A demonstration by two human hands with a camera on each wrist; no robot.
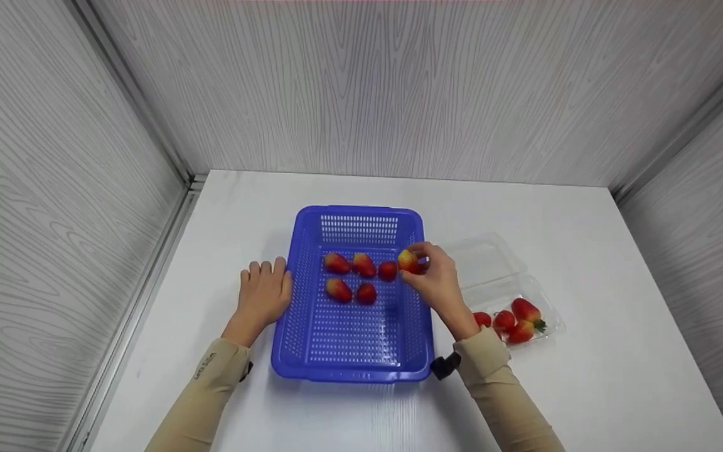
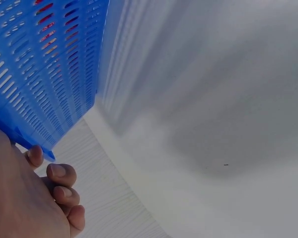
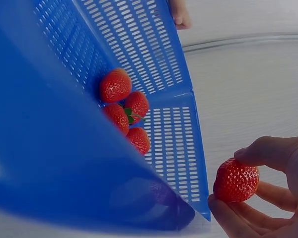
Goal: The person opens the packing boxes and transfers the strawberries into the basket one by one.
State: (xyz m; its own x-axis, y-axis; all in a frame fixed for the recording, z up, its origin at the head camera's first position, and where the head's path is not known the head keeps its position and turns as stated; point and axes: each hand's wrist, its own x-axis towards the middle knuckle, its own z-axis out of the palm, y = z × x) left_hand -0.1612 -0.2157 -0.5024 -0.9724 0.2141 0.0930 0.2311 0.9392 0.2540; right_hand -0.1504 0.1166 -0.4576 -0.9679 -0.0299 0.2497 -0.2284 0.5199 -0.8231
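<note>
Pinching a strawberry (image 1: 408, 260) between thumb and fingertips, the right hand (image 1: 435, 280) sits at the right rim of the blue basket (image 1: 352, 375), where five loose strawberries (image 1: 338, 290) lie in two short rows on the perforated floor. The left hand (image 1: 264, 292) touches the opposite rim, its fingers loosely bent beyond the edge; whether it pinches that rim or merely rests there, I cannot tell. The likeliest trouble is a slip: the held fruit is rounded and gripped only by its sides, and so near the wall it could drop outside onto the white surface (image 1: 594, 376). Too firm a squeeze might bruise it instead. Let go from high up, it could roll into the nearest berry and upset the rows. Over at the right, the sleeve (image 1: 482, 353) passes just beside the clear container (image 1: 553, 336), which holds more strawberries (image 1: 526, 310), so a careless sweep of the forearm might drag or tip it. Should the left hand bear sideways, the light-looking basket may slide.
</note>
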